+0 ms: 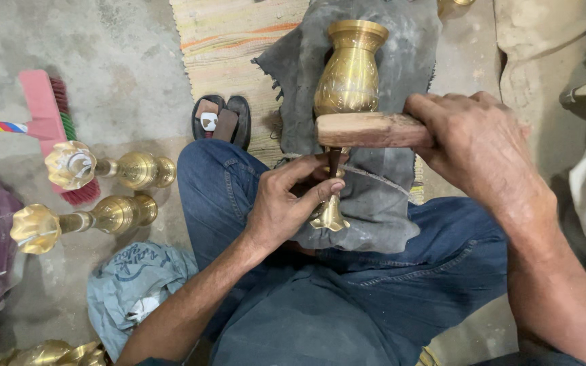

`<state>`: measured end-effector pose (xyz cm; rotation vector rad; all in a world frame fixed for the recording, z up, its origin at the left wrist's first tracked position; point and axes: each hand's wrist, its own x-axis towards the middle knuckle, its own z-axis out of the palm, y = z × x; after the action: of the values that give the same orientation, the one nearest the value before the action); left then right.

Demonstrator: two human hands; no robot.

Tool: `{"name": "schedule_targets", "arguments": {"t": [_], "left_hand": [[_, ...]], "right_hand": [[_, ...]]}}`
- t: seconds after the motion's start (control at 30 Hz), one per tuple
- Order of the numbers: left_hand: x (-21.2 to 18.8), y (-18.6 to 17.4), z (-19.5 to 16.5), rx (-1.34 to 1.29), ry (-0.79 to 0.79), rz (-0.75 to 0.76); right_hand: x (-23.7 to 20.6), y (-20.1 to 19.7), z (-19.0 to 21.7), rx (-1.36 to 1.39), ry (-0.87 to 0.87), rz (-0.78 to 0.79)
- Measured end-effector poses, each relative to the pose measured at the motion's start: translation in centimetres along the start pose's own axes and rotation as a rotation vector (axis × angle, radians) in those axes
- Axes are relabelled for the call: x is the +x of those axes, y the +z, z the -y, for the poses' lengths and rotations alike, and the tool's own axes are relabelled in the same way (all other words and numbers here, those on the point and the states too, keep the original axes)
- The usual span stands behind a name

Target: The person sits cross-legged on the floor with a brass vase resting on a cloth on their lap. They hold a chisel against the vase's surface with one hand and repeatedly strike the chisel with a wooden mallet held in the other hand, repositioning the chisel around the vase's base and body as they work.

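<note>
On a bare concrete floor point(123, 61) with a striped mat point(232, 41), a person sits with a grey cloth point(388, 203) over blue jeans. One brass vase point(350, 74) lies on the cloth across the lap. His left hand point(283, 203) is closed around its thin stem; his right hand point(473, 146) grips one wooden mallet point(367, 130) resting against the vase. Two brass stands point(113, 169) lie on the floor to the left, beside one pink brush point(52, 115) and one pair of sandals point(222, 120).

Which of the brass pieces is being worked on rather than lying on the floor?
The engraved brass vase on the grey cloth over the lap. The left hand grips its stem; the two flower-topped brass stands lie aside on the floor.
</note>
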<state>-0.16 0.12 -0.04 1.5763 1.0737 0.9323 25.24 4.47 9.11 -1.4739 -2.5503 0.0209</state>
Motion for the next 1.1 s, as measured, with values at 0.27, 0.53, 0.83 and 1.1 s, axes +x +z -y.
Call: {"name": "schedule_targets", "arguments": {"t": [0.27,0.53,0.83,1.1], "left_hand": [[0.25,0.16,0.05,0.007,-0.075,-0.023],[0.13,0.13,0.03,0.038,-0.070,-0.021],[-0.05,-0.07,0.10,-0.040,-0.038,0.013],[0.06,-0.13,0.08,-0.064,-0.031,0.011]], "right_hand": [[0.22,-0.08,0.04,0.210,0.212,0.125],[0.39,-0.16,0.19,0.204,0.249,0.182],[0.58,-0.25,0.49,0.280,0.390,0.152],[0.11,-0.15,0.16,0.233,0.211,0.202]]}}
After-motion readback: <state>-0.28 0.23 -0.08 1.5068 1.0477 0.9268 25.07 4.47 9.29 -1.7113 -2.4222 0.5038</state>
